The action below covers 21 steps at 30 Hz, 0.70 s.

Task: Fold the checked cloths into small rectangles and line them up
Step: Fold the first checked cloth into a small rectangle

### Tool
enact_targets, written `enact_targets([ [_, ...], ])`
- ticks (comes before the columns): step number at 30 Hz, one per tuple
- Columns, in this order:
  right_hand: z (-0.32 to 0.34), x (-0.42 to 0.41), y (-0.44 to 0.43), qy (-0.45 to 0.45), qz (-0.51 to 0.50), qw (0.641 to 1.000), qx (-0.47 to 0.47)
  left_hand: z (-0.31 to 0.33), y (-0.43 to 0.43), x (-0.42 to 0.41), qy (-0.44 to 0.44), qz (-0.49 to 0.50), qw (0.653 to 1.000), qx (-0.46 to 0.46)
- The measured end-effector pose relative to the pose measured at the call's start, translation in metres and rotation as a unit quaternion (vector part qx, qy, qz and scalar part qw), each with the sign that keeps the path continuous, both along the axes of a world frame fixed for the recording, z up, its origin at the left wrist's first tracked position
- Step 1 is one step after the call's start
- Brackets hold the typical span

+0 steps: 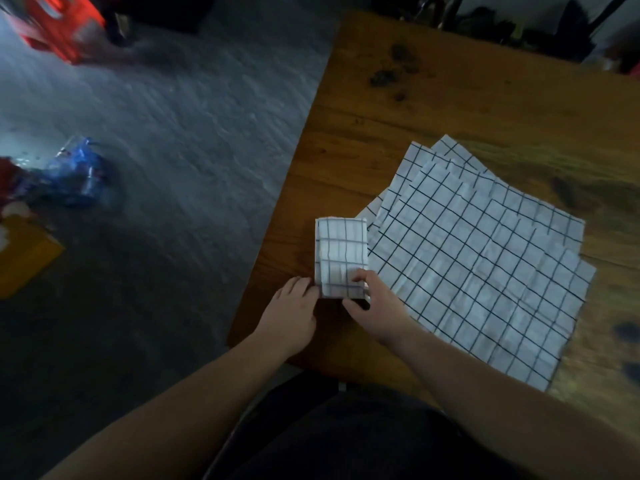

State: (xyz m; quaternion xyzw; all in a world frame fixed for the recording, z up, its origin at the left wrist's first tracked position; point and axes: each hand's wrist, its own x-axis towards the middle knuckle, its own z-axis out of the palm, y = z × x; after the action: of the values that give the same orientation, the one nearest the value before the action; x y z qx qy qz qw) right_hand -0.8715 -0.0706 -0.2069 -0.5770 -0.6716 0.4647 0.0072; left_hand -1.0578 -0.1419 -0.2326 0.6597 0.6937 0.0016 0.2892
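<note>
A white cloth with black checks, folded into a small rectangle [340, 252], lies upright near the wooden table's left edge. My right hand [372, 304] pinches its near right corner, thumb on top. Beside its near left corner my left hand [291, 315] rests, fingertips touching the cloth's edge. Just to the right, a stack of unfolded checked cloths [478, 268] lies spread flat and fanned, its left edge partly under the folded one.
The wooden table [398, 133] has dark knots and stains; its left edge runs diagonally beside grey carpet [173, 133]. On the floor lie a blue plastic bag [78, 174], a yellow object [24, 261] and a red crate [59, 22]. Dark clutter lines the table's far edge.
</note>
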Motion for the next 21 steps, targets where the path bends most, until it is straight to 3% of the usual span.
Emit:
enact_targets([
  [3,-0.004,-0.001,-0.001,-0.056,0.041,0.998,0.009,0.002,-0.004,-0.007,-0.009,0.037,0.999,-0.015],
  [6,-0.007,-0.001,-0.001,-0.057,0.028,0.998,0.014,0.004,-0.004,-0.006,-0.028,0.046,0.998,-0.013],
  [13,-0.009,-0.004,0.019,-0.015,-0.201,0.979,-0.035,0.005,0.006,0.009,-0.037,0.009,0.999,-0.012],
  [21,-0.014,-0.016,0.03,0.033,-0.324,0.927,-0.186,0.01,0.017,0.009,-0.064,0.043,0.997,-0.022],
])
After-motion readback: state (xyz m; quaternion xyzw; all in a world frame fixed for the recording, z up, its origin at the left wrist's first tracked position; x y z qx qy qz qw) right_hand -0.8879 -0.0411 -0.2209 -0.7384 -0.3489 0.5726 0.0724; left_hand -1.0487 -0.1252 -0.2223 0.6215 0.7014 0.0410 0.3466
